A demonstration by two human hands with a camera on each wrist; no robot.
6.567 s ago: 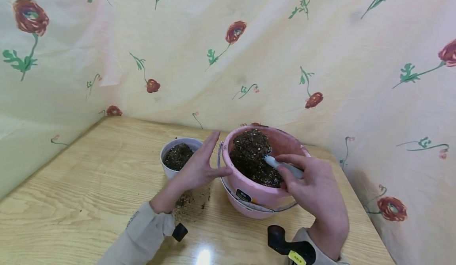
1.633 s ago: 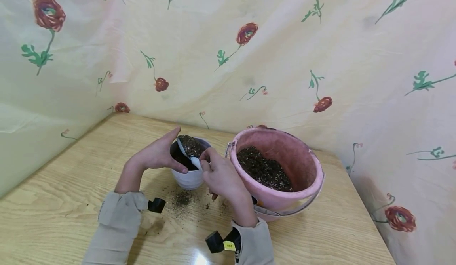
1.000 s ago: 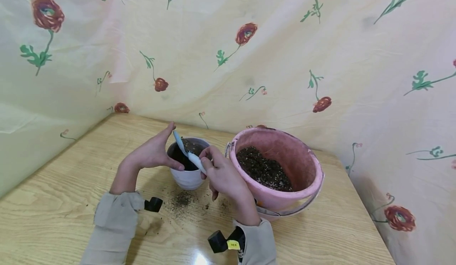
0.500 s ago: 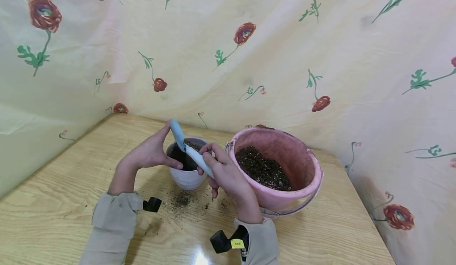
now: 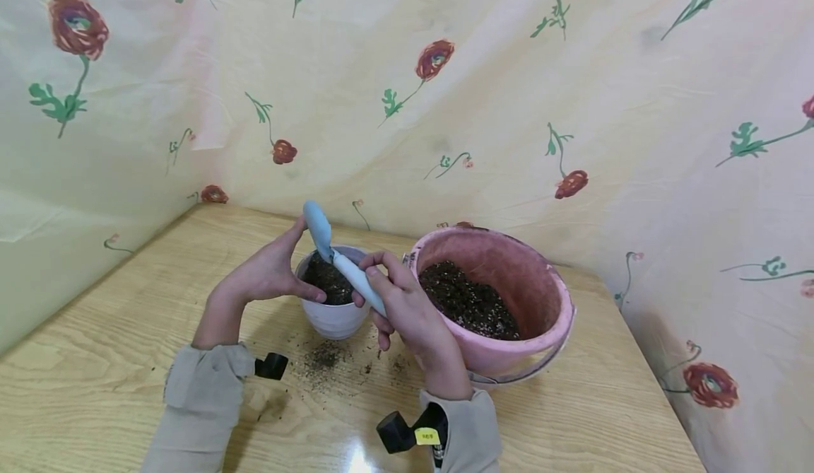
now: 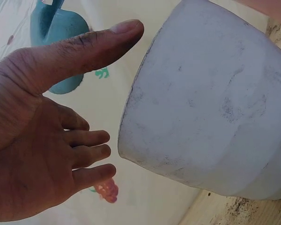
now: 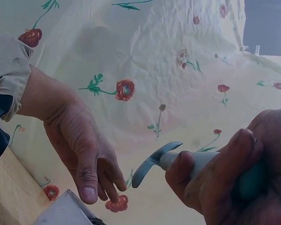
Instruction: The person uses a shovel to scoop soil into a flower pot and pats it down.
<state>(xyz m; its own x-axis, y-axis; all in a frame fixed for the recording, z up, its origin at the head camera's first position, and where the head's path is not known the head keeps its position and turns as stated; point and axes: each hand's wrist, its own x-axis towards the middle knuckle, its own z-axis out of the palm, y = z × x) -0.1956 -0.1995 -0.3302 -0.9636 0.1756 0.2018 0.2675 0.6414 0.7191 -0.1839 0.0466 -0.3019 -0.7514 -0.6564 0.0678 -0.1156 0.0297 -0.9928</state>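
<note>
Tipped the blue trowel (image 5: 351, 276), heaped with soil under two seconds earlier, over the pale pot (image 5: 335, 322), then turned its blade up and lifted it above the rim, with nothing heaped on the side in view. Could not tell whether any clung to the hidden face. Left the potted soil (image 5: 331, 280) looking more even than half a second before, with less shadow across its near side. Gripped the trowel's handle in the right hand (image 5: 410, 310), fingers curled round it. Kept the left hand (image 5: 267, 273) spread, thumb and fingers wide apart at the pot's left side, with a gap to the rim in the left wrist view. Stood the pot upright on the wooden table (image 5: 572, 416), just left of the pink bucket (image 5: 492, 351), behind scattered crumbs (image 5: 323, 356). Still had dark soil left (image 5: 470, 300) in the bucket, apparently undisturbed over the last second. Seemed, by that turned blade, to have delivered one load and freed the trowel.
</note>
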